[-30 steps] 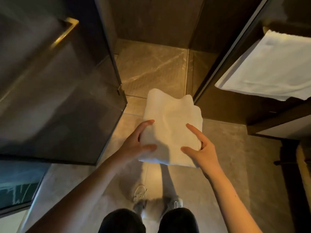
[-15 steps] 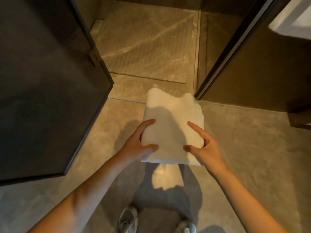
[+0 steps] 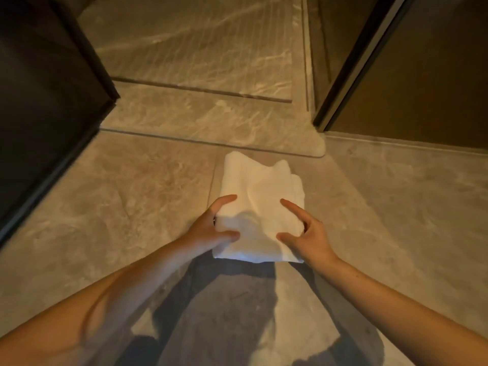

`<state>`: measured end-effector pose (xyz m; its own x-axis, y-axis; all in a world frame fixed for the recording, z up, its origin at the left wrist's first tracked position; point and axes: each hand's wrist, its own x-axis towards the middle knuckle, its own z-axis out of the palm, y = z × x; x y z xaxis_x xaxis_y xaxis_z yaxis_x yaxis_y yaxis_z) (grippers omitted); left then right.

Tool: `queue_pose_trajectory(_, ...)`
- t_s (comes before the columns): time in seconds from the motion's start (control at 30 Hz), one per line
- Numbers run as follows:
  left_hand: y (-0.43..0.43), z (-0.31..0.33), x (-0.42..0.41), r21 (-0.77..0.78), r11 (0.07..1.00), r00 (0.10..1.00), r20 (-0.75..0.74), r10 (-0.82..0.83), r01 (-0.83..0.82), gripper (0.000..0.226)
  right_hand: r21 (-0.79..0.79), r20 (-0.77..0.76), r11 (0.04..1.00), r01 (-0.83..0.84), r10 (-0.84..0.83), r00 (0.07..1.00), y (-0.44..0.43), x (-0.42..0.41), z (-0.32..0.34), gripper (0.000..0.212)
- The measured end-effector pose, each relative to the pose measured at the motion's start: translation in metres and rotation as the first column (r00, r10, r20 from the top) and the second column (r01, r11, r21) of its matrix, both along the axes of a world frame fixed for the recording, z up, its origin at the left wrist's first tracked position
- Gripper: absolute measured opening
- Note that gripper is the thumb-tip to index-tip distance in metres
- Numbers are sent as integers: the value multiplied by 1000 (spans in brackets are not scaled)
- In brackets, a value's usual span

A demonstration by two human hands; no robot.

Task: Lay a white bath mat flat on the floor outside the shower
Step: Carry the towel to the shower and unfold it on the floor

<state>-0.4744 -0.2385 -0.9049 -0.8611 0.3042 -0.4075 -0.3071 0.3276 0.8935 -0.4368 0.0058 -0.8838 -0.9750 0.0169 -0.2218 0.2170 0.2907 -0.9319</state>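
A white bath mat, folded into a thick bundle, is held low over the grey stone floor just in front of the shower threshold. My left hand grips its near left edge, thumb and index finger on top. On the near right edge my right hand holds it the same way, thumb and index finger spread over the top. The underside of the mat is hidden.
The dark glass shower door stands open at the left. A dark door frame and wall rise at the right. Ribbed shower floor lies beyond the threshold. My shadow falls on the floor below the mat.
The view has dropped closer to the floor and the mat has come down with both hands toward the tiles before the threshold. The hanging towel and my shoes have left the view.
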Motion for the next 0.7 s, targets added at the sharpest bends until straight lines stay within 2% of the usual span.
queue_pose_trajectory(0.1, 6, -32, -3, -45, 998, 999, -2, 43, -43, 78, 22, 22, 1000, 9, -10, 1000, 1, 0, -41, 68)
queue_pose_trajectory(0.2, 3, -33, -9, -100, 995, 999, 45, 24, -19, 78, 125, 111, 986, -114, 100, 989, 8, -13, -45, 74)
queue_pose_trajectory(0.27, 1, -22, -15, -280, 956, 996, 38, -77, 85, 81, 300, 145, 941, -157, 118, 982, 13, -20, -39, 77)
queue_pose_trajectory(0.33, 3, -14, -19, -591, 803, 965, -156, -208, 77, 83, 561, 39, 824, -79, 69, 997, 11, -26, -31, 72)
queue_pose_trajectory(0.37, 8, -13, -19, -684, 729, 901, -319, -293, -5, 81, 657, -42, 753, -46, 98, 994, 4, -30, -29, 69)
queue_pose_trajectory(0.4, 15, -12, -21, -719, 691, 806, -452, -383, -75, 77, 721, -101, 692, -33, 153, 983, -5, -33, -28, 67)
queue_pose_trajectory(0.43, 22, -13, -23, -726, 681, 724, -522, -452, -99, 71, 761, -125, 648, -43, 212, 969, -16, -37, -30, 67)
queue_pose_trajectory(0.47, 30, -16, -26, -736, 671, 682, -537, -497, -90, 67, 783, -117, 618, -72, 259, 959, -27, -41, -34, 66)
queue_pose_trajectory(0.6, 42, -48, -32, -783, 621, 674, -463, -575, -8, 59, 811, -15, 560, -170, 310, 951, -52, -42, -69, 62)
queue_pose_trajectory(0.7, 39, -67, -34, -766, 643, 648, -501, -574, -23, 58, 836, -70, 533, -126, 333, 940, -48, -42, -86, 61)
